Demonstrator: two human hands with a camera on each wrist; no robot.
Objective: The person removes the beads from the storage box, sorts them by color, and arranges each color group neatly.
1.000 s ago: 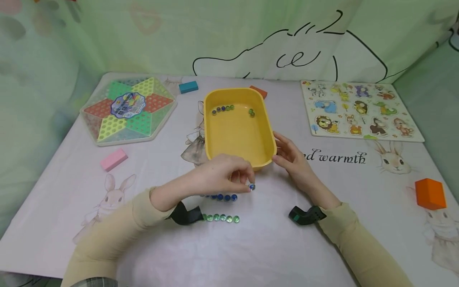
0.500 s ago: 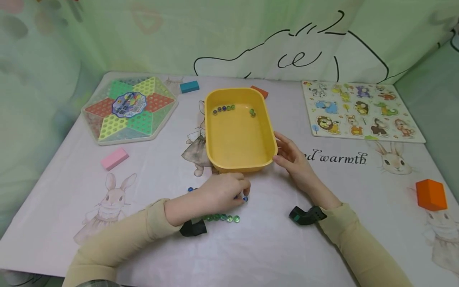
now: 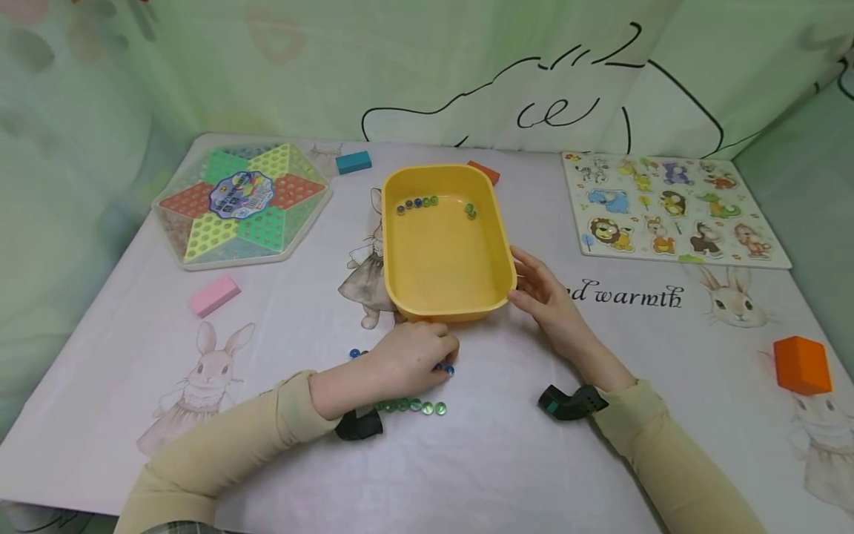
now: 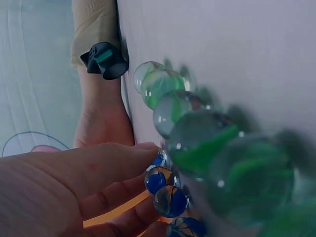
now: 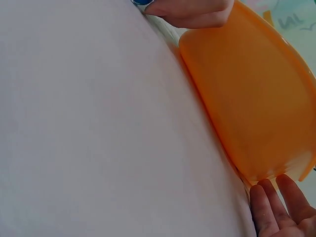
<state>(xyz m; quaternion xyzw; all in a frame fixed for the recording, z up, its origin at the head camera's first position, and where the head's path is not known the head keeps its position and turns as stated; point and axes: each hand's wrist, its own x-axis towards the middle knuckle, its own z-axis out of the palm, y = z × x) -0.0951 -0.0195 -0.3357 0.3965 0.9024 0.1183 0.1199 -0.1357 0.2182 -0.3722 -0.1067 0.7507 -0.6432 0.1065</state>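
Observation:
My left hand [image 3: 415, 357] pinches a blue marble [image 3: 449, 370] at the right end of a row of blue marbles [image 3: 355, 354], low on the tablecloth. The hand hides most of that row; in the left wrist view the thumb tip is at a blue marble [image 4: 158, 159], with other marbles behind it. A row of green marbles [image 3: 428, 408] lies nearer the body, partly under the wrist. Beyond the left hand stands a yellow tray [image 3: 448, 267] with several blue and green marbles toward its far end. My right hand [image 3: 548, 300] touches the tray's right side near the front corner, fingers extended.
A star-patterned board in a clear case [image 3: 243, 204] lies back left, an animal puzzle board [image 3: 674, 208] back right. Around the table are a pink block [image 3: 213, 296], a blue block [image 3: 353, 162], a red-orange block [image 3: 484, 173] and an orange block [image 3: 802, 365].
My left hand has come down from near the tray's front edge to the blue row, bringing a blue marble, then shifted slightly left with it. The right hand stays at the tray.

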